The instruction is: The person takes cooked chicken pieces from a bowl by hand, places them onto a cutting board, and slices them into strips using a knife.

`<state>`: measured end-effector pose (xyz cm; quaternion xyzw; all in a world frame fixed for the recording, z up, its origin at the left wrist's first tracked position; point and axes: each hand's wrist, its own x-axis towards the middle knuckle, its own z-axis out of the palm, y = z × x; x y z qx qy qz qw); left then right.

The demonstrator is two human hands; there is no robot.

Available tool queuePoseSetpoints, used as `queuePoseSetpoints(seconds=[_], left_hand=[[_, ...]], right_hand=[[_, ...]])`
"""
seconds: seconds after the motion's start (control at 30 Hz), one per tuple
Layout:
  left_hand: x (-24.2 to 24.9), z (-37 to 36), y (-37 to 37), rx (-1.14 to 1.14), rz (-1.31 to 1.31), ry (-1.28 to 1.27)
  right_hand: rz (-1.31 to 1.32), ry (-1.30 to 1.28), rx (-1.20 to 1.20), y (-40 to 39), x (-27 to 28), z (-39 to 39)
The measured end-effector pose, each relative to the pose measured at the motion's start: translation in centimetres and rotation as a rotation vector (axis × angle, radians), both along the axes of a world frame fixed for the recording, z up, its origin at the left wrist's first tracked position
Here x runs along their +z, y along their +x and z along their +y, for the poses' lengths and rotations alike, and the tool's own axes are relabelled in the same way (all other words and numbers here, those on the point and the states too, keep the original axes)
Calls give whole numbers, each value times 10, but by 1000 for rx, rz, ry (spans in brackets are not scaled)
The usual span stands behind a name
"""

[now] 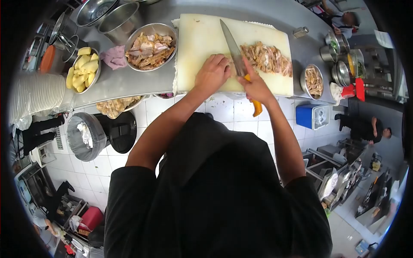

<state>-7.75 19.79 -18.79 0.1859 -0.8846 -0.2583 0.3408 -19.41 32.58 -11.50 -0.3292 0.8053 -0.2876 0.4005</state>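
My right hand (257,88) grips the yellow handle of a large kitchen knife (231,45), its blade pointing away over the white cutting board (193,34). To the left of the blade, my left hand (213,74) rests on the board with its fingers curled. What lies under those fingertips is mostly hidden. A pile of sliced cooked meat (269,60) lies on the board, right of the knife. Larger pieces of meat fill a steel bowl (129,56) left of the board. More cut strips sit in a smaller steel bowl (303,84) at the right.
A bowl of peeled potatoes (88,67), a pink cloth (114,57) and stacked plates (41,96) stand on the left. A shaker (300,32) and steel containers (328,53) are on the right. Below are a lined bin (86,136) and a blue cooler (304,116). Other people stand farther off.
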Motion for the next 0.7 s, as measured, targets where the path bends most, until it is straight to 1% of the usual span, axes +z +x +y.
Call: queuePoseSetpoints(seconds=[0.1, 0.13, 0.23, 0.33, 0.43, 0.53, 0.6, 0.7], left_hand=[[-2, 1, 2, 13, 6, -4], [-2, 0, 1, 15, 13, -12], [-1, 0, 2, 23, 0, 19], [-1, 0, 3, 16, 0, 144], [-1, -2, 3, 0, 14, 142], [-2, -2, 2, 5, 19, 137], [-2, -3, 1, 1, 14, 137], [-2, -2, 1, 7, 12, 143]], right_hand=[[104, 82, 83, -16, 7, -2], [73, 177, 66, -15, 16, -5], [132, 179, 89, -14, 19, -7], [141, 142, 50, 1, 30, -7], [96, 147, 29, 22, 51, -8], [138, 235, 41, 39, 60, -9], [263, 120, 89, 37, 29, 1], [369, 44, 125, 39, 16, 4]])
